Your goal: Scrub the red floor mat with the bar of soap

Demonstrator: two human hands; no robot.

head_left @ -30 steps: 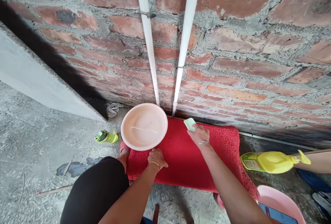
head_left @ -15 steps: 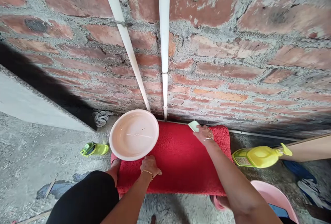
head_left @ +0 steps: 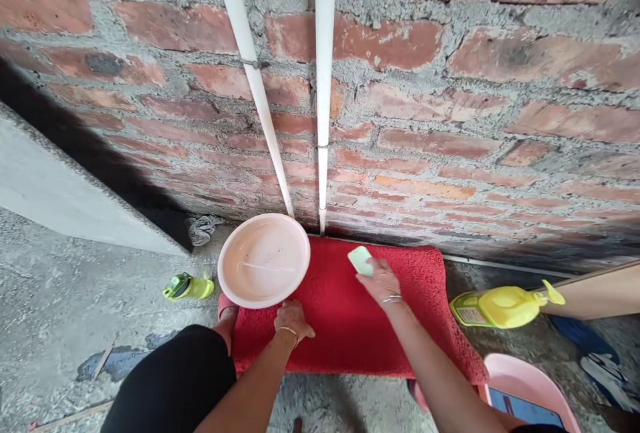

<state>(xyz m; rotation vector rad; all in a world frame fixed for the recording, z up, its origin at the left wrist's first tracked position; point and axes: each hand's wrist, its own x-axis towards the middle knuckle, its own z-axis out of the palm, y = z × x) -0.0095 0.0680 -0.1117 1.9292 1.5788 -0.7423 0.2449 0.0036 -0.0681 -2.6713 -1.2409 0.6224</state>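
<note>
My right hand (head_left: 381, 282) holds a pale green rounded block (head_left: 361, 260) flat against a thick red mat (head_left: 345, 326). The block's underside is hidden, so I cannot tell whether it is soap or a brush. Close below the rim of a pale pink basin (head_left: 265, 259), my left hand (head_left: 293, 321) presses on the mat with fingers curled and thumb out to the side. Its fingertips are hidden. The basin, with what looks like shallow water in it, rests at the mat's left end. The mat covers a low, flat support whose form is hidden.
A yellow pump bottle (head_left: 500, 306) lies right of the mat. Below it a pink tub (head_left: 560, 389) holds a blue-screened, phone-like object (head_left: 525, 409). A green bottle (head_left: 187, 287) and crumpled cloth (head_left: 201, 229) are at left. Two white pipes (head_left: 324, 86) run down the brick wall.
My right hand has moved left and slightly nearer over the mat with the pale green block. My left hand stays by the basin. The view has shifted slightly.
</note>
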